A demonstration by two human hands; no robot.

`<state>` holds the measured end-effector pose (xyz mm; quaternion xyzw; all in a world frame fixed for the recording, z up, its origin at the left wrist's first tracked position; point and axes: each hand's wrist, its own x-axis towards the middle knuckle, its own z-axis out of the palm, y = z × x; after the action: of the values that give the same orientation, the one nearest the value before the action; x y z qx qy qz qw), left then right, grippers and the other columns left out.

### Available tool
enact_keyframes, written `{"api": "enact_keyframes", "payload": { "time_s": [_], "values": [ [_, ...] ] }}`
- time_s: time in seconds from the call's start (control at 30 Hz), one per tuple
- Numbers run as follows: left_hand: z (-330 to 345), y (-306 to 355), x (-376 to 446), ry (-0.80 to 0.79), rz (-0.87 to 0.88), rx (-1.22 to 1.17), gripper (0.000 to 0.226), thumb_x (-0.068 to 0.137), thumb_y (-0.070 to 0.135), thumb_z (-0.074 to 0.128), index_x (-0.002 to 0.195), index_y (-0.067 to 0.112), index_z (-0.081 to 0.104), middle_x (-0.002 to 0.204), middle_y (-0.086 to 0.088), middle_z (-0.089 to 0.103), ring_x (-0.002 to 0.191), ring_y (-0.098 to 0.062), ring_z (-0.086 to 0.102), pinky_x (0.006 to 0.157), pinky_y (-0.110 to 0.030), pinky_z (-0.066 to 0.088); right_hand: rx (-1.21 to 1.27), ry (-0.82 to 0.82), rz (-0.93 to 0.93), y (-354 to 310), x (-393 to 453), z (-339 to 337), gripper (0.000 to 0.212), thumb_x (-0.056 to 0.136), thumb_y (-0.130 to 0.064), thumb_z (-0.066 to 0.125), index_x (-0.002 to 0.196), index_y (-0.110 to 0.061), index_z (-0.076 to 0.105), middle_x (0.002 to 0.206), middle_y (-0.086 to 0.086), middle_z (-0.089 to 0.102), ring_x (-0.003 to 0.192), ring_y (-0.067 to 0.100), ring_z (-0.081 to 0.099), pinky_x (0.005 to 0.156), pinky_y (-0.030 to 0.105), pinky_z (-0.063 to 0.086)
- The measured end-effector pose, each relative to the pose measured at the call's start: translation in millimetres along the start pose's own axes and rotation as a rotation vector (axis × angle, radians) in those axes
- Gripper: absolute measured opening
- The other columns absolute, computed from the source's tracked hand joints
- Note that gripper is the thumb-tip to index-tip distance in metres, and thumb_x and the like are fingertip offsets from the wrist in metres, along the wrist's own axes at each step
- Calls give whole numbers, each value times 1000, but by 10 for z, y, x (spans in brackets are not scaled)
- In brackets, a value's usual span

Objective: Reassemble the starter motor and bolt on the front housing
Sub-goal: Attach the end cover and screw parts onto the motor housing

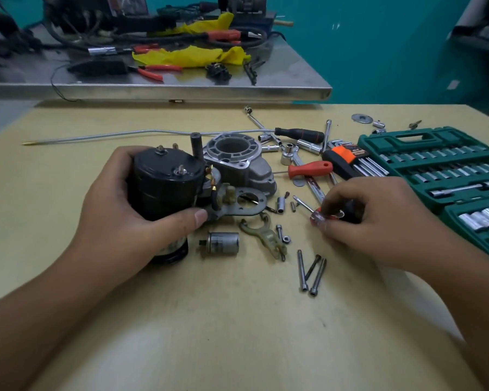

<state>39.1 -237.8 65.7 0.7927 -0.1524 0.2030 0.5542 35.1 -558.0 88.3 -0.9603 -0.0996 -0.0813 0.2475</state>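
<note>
Fingers (130,193) of left hand (116,210) wrap the motor body (164,184).

A workshop: socket set (446,170), scattered tools, steel bench (181,90) behind.

You have no text here that you can read. The flat wrench (312,184) just beyond the fingers (326,208) of your right hand bears stamped marks, and the orange holder (349,153) of the hex keys farther out carries print, but both are too blurred to make out.
</note>
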Motion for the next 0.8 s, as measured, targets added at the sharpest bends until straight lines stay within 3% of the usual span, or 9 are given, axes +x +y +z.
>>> {"api": "enact_keyframes", "payload": {
  "time_s": [0.2,0.27,0.4,0.53,0.6,0.67,0.8],
  "values": [
    [-2,15,11,13,5,-16,69,53,52,90,114,50,58,114,25,72,102,5,70,77,-7,53,43,122,97,16,58,75,17,78,-23,76,87,-37,72,71,-16,66,76,0,59,64,28,51],
    [-5,4,22,13,0,-27,69,53,52,90,114,50,59,115,24,72,103,4,70,78,-8,54,-21,122,52,-27,170,59,25,80,-18,71,97,-35,75,80,-16,65,75,5,59,70,33,53],
    [-11,-9,17,8,8,-24,69,54,51,90,115,49,59,115,23,72,103,3,70,78,-7,53,-224,-170,-25,-125,505,62,32,87,-29,69,119,-35,73,105,-12,68,99,12,60,86,35,54],
    [-5,-12,10,19,3,-19,70,54,52,90,117,49,59,117,22,72,103,4,71,77,-8,54,-224,-234,1,-103,585,128,23,87,-34,72,109,-33,76,103,-14,69,100,11,61,87,38,58],
    [1,-20,14,23,13,-13,69,55,52,90,116,51,59,116,23,72,103,5,70,77,-7,54,-227,-240,-25,-59,573,136,8,88,-31,72,95,-35,75,91,-18,68,90,6,62,80,33,58],
    [5,-23,17,23,18,-8,69,56,52,89,118,50,59,117,22,72,104,4,70,79,-7,54,-208,-259,-21,-29,565,121,8,91,-31,73,84,-36,71,85,-18,67,82,1,61,74,26,54],
    [4,-30,20,24,16,-8,70,56,52,89,118,51,58,118,20,72,104,2,71,79,-8,54,-244,-292,4,3,553,107,7,96,-35,67,91,-31,69,90,-12,66,84,5,59,78,34,55]
  ]
}}
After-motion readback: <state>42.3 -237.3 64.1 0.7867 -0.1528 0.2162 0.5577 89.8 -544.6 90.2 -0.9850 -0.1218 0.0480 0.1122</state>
